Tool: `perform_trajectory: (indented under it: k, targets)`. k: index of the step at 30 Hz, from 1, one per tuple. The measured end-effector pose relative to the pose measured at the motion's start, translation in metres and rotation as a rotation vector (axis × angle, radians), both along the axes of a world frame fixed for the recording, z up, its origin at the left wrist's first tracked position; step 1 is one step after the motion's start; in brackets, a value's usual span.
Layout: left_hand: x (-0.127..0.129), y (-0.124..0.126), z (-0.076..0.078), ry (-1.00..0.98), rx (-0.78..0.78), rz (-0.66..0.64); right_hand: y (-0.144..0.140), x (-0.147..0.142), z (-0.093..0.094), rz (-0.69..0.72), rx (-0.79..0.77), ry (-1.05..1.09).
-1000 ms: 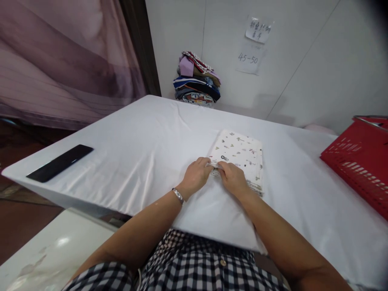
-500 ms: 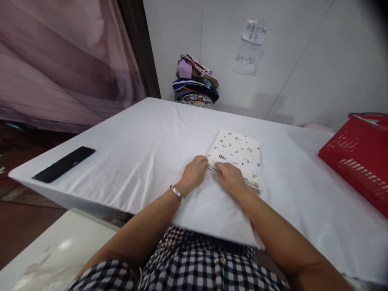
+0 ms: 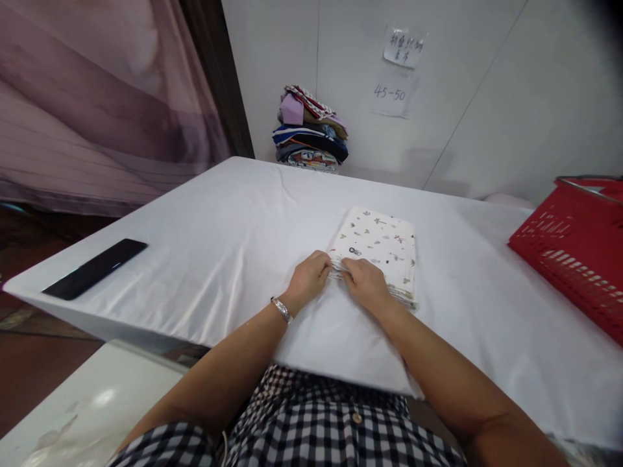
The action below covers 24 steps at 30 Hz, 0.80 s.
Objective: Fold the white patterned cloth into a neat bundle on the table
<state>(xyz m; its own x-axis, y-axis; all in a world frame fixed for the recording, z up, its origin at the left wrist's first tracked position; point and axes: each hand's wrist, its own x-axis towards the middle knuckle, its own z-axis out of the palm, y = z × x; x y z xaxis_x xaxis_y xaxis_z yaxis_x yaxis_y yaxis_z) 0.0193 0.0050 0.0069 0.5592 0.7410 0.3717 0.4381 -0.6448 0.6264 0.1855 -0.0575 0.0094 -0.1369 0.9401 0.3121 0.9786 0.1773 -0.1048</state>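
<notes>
A white cloth (image 3: 377, 243) with small printed motifs lies folded into a layered, roughly square bundle on the table. My left hand (image 3: 310, 275) pinches the layers at its near left corner, fingers closed. Just to the right, my right hand (image 3: 367, 282) grips the near edge of the same bundle, thumb and fingers closed on the layers. The fingertips of both hands are partly hidden by the hands themselves.
White fabric covers the table (image 3: 204, 259). A black phone-like slab (image 3: 95, 269) lies at the left, a red plastic basket (image 3: 574, 240) stands at the right. Folded textiles (image 3: 311, 130) are stacked beyond the far edge, against the wall with paper signs (image 3: 389, 94).
The view has shifted slightly. Both hands stay on the near edge of the folded cloth, with hardly any movement visible.
</notes>
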Motion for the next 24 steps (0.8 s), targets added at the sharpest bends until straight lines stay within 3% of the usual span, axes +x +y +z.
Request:
perform_trajectory:
  k: [10, 24]
  targets:
    - [0.008, -0.006, -0.002, 0.134, 0.017, 0.157, 0.002, 0.003, -0.007, 0.028, 0.103, 0.015]
    - [0.003, -0.005, 0.0, 0.407, 0.141, 0.148, -0.009, -0.003, -0.005, 0.093, 0.107, 0.039]
